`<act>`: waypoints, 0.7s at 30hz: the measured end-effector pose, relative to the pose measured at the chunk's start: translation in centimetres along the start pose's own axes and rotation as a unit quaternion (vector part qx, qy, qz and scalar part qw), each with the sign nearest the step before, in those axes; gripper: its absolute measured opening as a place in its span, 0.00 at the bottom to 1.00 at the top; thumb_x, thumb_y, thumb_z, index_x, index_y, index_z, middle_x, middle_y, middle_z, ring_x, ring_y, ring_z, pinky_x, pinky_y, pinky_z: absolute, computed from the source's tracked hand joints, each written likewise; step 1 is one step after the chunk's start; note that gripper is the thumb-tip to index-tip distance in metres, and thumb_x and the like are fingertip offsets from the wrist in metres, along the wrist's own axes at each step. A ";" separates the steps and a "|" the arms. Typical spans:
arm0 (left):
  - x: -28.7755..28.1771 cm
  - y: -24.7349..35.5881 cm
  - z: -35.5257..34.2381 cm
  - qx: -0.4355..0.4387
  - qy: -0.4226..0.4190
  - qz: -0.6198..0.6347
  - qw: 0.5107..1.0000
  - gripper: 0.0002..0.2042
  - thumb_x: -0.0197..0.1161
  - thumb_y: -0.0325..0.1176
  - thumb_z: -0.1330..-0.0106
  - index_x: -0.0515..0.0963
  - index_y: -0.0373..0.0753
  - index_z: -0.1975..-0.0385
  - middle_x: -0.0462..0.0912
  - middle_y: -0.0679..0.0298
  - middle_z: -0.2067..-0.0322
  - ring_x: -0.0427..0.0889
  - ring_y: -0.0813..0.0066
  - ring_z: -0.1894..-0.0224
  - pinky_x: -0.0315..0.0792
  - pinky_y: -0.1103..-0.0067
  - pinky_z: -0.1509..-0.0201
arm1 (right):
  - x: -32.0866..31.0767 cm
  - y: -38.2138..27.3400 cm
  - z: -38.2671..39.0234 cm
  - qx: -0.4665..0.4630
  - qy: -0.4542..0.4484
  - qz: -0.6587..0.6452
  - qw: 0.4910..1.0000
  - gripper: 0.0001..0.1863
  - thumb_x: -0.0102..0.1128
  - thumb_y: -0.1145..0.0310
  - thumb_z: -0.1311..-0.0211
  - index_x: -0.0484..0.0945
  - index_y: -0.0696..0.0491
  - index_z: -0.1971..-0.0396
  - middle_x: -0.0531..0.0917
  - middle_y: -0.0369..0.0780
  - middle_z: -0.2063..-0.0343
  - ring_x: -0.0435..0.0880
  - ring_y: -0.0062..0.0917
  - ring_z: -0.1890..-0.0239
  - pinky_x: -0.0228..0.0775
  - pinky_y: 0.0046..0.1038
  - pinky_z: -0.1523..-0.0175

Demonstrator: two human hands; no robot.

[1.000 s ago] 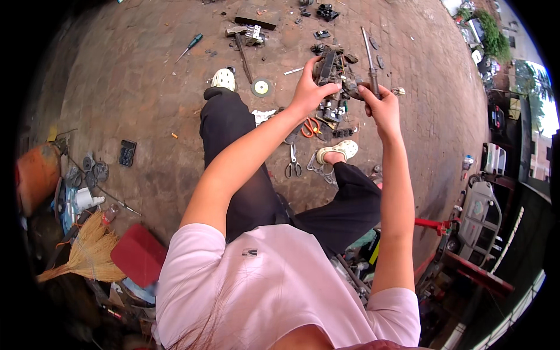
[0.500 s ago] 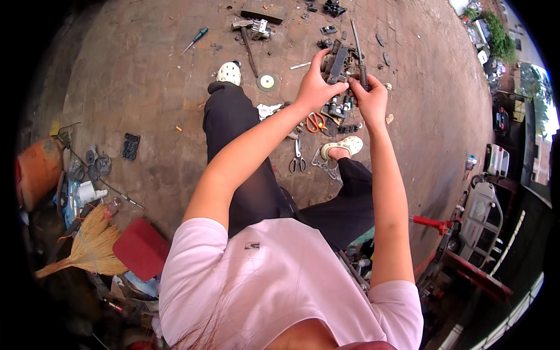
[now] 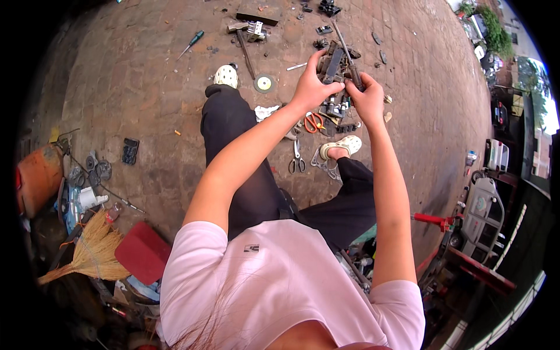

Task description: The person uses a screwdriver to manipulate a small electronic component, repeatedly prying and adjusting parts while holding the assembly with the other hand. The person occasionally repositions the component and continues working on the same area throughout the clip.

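1. Two bare hands meet in the upper middle of the frame, over the brick floor (image 3: 157, 105). We count one part and one tool between them.
2. Left hand (image 3: 315, 87): fingers part-spread, bent round the left side of a dark block (image 3: 333, 65), thumb across its lower end. We read the hold as firm. The block sits upper centre, slightly right of the middle.
3. Right hand (image 3: 366, 100): fingers curled closed on the dark handle of a long screwdriver (image 3: 354, 73), just right of the block. Its shaft slants toward the upper left, its tip showing above the block. Whether shaft and block touch, we cannot tell.
4. Below the hands, near them, we note an orange-handled tool (image 3: 314, 122); lower, dark-handled scissors (image 3: 297, 156).
5. Left of the block, in the upper part of the frame: a pale-centred disc (image 3: 264, 83), a hammer (image 3: 245, 49) and, farther left, a teal-handled screwdriver (image 3: 191, 44).
6. Step in hand, in our judgement: steadying the block while the screwdriver is brought into position at it.
7. Next move, we judge, calls for a steady left hold, the tip lined up on the block, and left fingers kept out of its path.
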State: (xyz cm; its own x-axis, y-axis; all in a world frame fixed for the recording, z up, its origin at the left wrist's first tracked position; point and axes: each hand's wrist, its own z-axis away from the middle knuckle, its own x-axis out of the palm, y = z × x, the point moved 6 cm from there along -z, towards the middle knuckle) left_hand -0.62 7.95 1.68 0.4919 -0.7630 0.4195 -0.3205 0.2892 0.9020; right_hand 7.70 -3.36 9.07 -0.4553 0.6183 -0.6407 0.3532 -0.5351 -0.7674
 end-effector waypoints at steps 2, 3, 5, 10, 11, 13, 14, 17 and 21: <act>0.0 -0.3 0.1 -0.020 0.005 0.019 1.000 0.41 0.71 0.29 0.51 0.56 0.37 0.36 0.75 0.58 0.52 0.77 0.72 0.52 0.73 0.76 0.49 | 0.0 0.3 -0.1 -0.041 0.026 0.071 0.996 0.08 0.63 0.70 0.47 0.78 0.59 0.70 0.78 0.38 0.83 0.73 0.18 0.81 0.65 0.24 0.74; 0.0 -0.4 0.1 -0.030 0.007 0.028 0.999 0.41 0.71 0.29 0.51 0.56 0.37 0.36 0.75 0.58 0.52 0.77 0.72 0.52 0.73 0.77 0.49 | 0.0 0.4 -0.1 -0.062 0.039 0.107 0.992 0.09 0.63 0.69 0.47 0.78 0.59 0.70 0.79 0.40 0.82 0.74 0.20 0.80 0.67 0.26 0.72; -0.2 -0.6 0.0 -0.036 0.012 0.037 0.999 0.42 0.72 0.32 0.53 0.56 0.35 0.37 0.76 0.57 0.52 0.77 0.72 0.52 0.73 0.76 0.49 | 0.3 -0.1 -0.1 -0.054 0.036 0.130 0.989 0.11 0.65 0.68 0.48 0.78 0.57 0.67 0.80 0.44 0.79 0.79 0.29 0.76 0.71 0.30 0.67; -0.4 -0.9 -0.5 -0.024 0.009 0.024 0.999 0.43 0.73 0.33 0.55 0.56 0.34 0.37 0.76 0.56 0.53 0.77 0.71 0.51 0.72 0.76 0.47 | 0.4 -1.0 0.1 -0.109 0.052 0.183 0.976 0.13 0.66 0.68 0.50 0.79 0.54 0.63 0.83 0.44 0.76 0.83 0.36 0.73 0.73 0.32 0.65; -0.3 -0.9 -0.6 -0.018 0.010 0.018 1.000 0.43 0.73 0.33 0.55 0.56 0.34 0.37 0.76 0.56 0.53 0.77 0.71 0.51 0.71 0.76 0.47 | 0.4 -1.1 0.2 -0.119 0.058 0.188 0.973 0.13 0.65 0.68 0.50 0.79 0.54 0.63 0.83 0.44 0.76 0.83 0.36 0.73 0.73 0.32 0.65; -0.2 -1.0 -0.7 -0.016 0.007 0.020 1.000 0.44 0.73 0.33 0.55 0.56 0.34 0.37 0.76 0.56 0.53 0.77 0.70 0.51 0.71 0.75 0.46 | 0.3 -1.5 0.4 -0.137 0.069 0.198 0.968 0.13 0.65 0.68 0.50 0.78 0.54 0.62 0.83 0.45 0.76 0.84 0.36 0.73 0.73 0.32 0.65; 0.0 -1.1 -0.7 -0.020 0.003 0.028 0.999 0.44 0.73 0.33 0.55 0.56 0.34 0.37 0.76 0.56 0.53 0.77 0.70 0.51 0.71 0.75 0.46 | 0.2 -1.4 0.5 -0.133 0.073 0.185 0.971 0.13 0.65 0.69 0.50 0.78 0.55 0.63 0.83 0.45 0.76 0.83 0.35 0.73 0.73 0.32 0.65; 0.0 -1.3 -0.6 -0.021 0.005 0.026 0.999 0.43 0.72 0.31 0.53 0.55 0.36 0.36 0.74 0.57 0.52 0.76 0.70 0.50 0.72 0.76 0.47 | 0.0 -1.2 0.5 -0.109 0.072 0.161 0.978 0.12 0.65 0.68 0.49 0.78 0.57 0.65 0.82 0.45 0.77 0.83 0.33 0.75 0.72 0.30 0.66; 0.1 -0.6 -0.2 -0.011 -0.006 -0.011 1.000 0.43 0.71 0.30 0.52 0.55 0.37 0.35 0.74 0.57 0.52 0.76 0.70 0.50 0.73 0.76 0.49 | -0.3 -0.2 0.2 -0.051 0.051 0.161 0.984 0.11 0.64 0.68 0.47 0.78 0.59 0.68 0.81 0.44 0.79 0.80 0.26 0.77 0.71 0.27 0.67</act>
State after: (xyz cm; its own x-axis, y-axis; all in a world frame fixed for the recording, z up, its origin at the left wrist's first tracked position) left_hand -0.19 7.77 1.21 0.4881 -0.7767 0.3981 -0.2917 0.2847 0.9131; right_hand 7.63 -3.54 9.36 -0.2247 0.4833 -0.8461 0.5476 -0.6556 -0.5199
